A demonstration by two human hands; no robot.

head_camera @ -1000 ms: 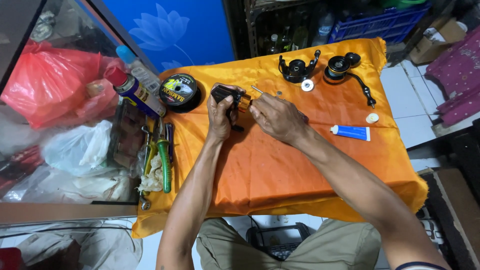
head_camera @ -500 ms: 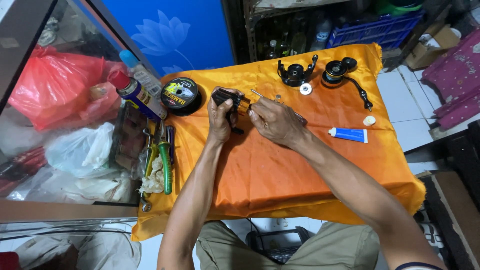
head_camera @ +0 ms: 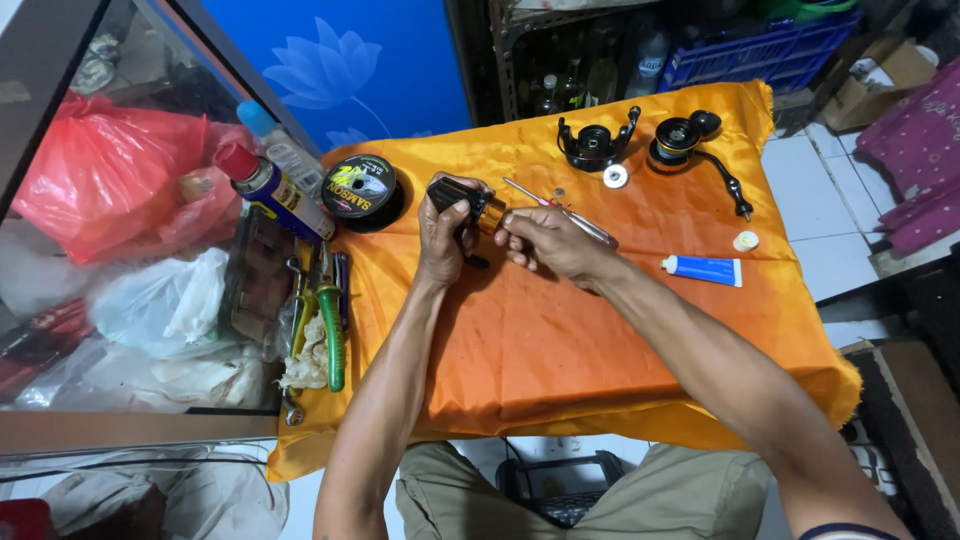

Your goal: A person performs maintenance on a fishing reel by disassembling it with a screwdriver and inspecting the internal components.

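My left hand (head_camera: 443, 235) grips a black fishing reel body (head_camera: 452, 194) above the orange cloth (head_camera: 560, 340). My right hand (head_camera: 545, 240) pinches the brass-coloured end of that reel body (head_camera: 491, 212), fingers closed on it. A screwdriver with a clear handle (head_camera: 562, 213) lies on the cloth just behind my right hand. Farther back lie a black rotor part (head_camera: 597, 146), a small white washer (head_camera: 615, 176) and a spool with a crank handle (head_camera: 690, 142).
A spool of fishing line (head_camera: 358, 187) sits left of my hands. Spray cans (head_camera: 268, 190) and pliers with green handles (head_camera: 330, 320) line the cloth's left edge. A blue-and-white tube (head_camera: 705, 270) and white cap (head_camera: 745, 241) lie at right. Plastic bags (head_camera: 110, 180) pile up left.
My right hand has slid left from behind the reel body onto its brass end. The left hand keeps its grip.
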